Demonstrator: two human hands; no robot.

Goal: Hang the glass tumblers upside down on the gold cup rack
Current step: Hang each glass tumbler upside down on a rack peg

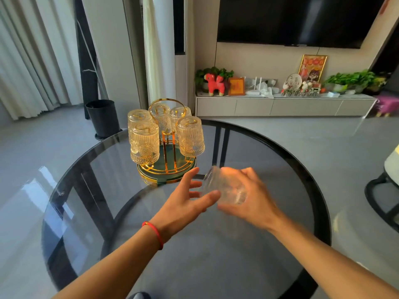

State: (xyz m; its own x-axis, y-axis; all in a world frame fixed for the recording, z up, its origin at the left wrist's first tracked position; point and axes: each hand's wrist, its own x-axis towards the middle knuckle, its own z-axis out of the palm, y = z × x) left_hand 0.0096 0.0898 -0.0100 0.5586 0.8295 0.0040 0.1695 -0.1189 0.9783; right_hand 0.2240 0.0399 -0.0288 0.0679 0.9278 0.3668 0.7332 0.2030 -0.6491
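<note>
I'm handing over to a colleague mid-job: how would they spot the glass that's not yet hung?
On the round glass table, just in front of the gold rack, the right hand holds a blurred clear glass. The left hand is open beside it. Unlike the five hanging upside down, it's off the rack.

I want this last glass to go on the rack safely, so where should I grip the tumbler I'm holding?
Grip the tumbler round its ribbed side wall near the closed base, coming from the right, as the right hand does. That leaves the open mouth free to drop over a peg on the gold rack.
</note>
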